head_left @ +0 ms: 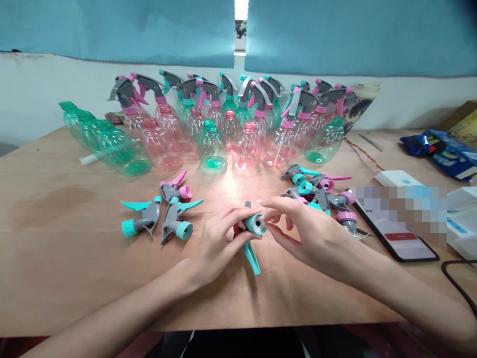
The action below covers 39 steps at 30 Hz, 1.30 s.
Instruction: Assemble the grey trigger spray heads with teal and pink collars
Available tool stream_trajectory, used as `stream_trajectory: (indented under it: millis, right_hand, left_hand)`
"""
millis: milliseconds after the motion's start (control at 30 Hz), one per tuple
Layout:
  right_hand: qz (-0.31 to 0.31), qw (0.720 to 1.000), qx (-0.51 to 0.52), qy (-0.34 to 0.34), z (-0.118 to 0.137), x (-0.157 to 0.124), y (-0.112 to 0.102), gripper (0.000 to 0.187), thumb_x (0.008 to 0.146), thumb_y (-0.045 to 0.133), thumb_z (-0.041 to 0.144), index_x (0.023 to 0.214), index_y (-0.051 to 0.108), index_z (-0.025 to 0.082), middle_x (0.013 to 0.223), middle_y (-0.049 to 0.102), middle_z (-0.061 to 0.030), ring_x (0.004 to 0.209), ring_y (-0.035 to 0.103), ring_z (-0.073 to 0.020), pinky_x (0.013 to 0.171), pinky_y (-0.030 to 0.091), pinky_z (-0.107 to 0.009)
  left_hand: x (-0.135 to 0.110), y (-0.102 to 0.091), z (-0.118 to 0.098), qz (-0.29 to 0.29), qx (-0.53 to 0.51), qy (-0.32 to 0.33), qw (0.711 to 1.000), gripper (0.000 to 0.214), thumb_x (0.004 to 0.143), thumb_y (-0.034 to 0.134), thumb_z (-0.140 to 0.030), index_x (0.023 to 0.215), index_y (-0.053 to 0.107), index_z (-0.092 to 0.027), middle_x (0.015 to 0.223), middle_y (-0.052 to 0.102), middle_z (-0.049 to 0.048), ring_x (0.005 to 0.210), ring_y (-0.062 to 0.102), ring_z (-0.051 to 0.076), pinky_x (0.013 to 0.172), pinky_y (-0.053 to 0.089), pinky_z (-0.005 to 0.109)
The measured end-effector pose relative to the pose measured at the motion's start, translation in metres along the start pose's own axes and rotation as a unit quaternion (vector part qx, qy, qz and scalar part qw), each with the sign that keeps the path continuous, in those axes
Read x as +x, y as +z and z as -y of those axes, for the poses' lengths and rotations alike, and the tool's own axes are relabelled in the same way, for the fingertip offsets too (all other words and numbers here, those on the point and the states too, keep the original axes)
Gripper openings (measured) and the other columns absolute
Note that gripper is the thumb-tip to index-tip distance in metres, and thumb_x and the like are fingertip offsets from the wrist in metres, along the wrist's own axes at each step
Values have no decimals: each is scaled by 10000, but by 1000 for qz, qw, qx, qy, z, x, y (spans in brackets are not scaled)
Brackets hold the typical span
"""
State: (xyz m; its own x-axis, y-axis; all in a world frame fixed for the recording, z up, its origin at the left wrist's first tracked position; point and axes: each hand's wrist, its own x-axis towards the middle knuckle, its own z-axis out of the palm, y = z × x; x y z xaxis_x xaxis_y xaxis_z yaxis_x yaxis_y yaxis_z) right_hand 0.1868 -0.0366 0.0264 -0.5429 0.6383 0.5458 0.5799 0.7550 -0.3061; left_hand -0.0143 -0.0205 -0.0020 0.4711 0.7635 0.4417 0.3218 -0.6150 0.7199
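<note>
My left hand (219,238) is closed around a spray trigger head (252,259) with a teal collar and teal lever. The collar's open end, with a dark hole in a pale centre, faces up toward me, and the lever points down to the table. My right hand (305,228) is at the collar's right side, thumb and forefinger apart and curved. Whether its fingertips touch the rim I cannot tell. To the left lie several loose trigger heads (143,221), teal and pink. A pile of more trigger heads (316,191) lies beyond my right hand.
Rows of green and pink clear bottles (212,149) stand at the back, many topped with trigger heads. A phone (398,238) lies on the right, beside white boxes (462,219) and a black cable (454,278). Blue packets (443,151) sit at the far right.
</note>
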Motion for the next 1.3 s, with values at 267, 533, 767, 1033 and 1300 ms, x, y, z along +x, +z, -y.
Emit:
stream_trajectory:
  millis: [267, 533, 767, 1033, 1300]
  right_hand:
    - [61, 998, 6, 26, 3, 4, -3, 505, 885, 449, 106, 1365, 299, 154, 924, 655, -78, 761, 635, -201, 614, 518, -309]
    - [74, 997, 0, 20, 3, 11, -2, 603, 860, 488, 83, 1417, 272, 165, 970, 661, -59, 838, 635, -198, 676, 513, -300]
    - [-29, 999, 26, 32, 1, 6, 18, 591, 884, 527, 133, 1405, 259, 207, 883, 642, -23, 706, 615, -146, 601, 500, -256]
    - [21, 994, 71, 86, 5, 8, 8, 538, 856, 507, 132, 1348, 304, 212, 925, 630, -39, 715, 608, -152, 605, 498, -280]
    - [-14, 983, 144, 116, 6, 13, 19, 538, 813, 527, 134, 1293, 308, 237, 884, 575, -13, 739, 583, -148, 567, 457, -254]
  left_hand:
    - [0, 1, -1, 1, 1, -15, 1000, 311, 843, 593, -84, 1128, 590, -211, 887, 585, 4, 708, 517, 123, 642, 420, 239]
    - [-2, 2, -1, -4, 13, -31, 999, 221, 864, 566, -124, 1068, 599, -202, 820, 554, -6, 682, 508, 125, 633, 419, 237]
    - [-2, 1, 0, -13, 26, -20, 999, 254, 865, 560, -110, 1100, 588, -200, 860, 565, 3, 710, 528, 126, 658, 435, 239]
    - [-1, -1, -1, -20, 67, 23, 997, 219, 871, 575, -135, 1080, 582, -203, 873, 584, 10, 709, 543, 129, 652, 449, 243]
    - [-2, -1, 1, -36, 55, 0, 998, 195, 863, 565, -145, 1049, 593, -198, 830, 568, 3, 698, 544, 132, 630, 444, 244]
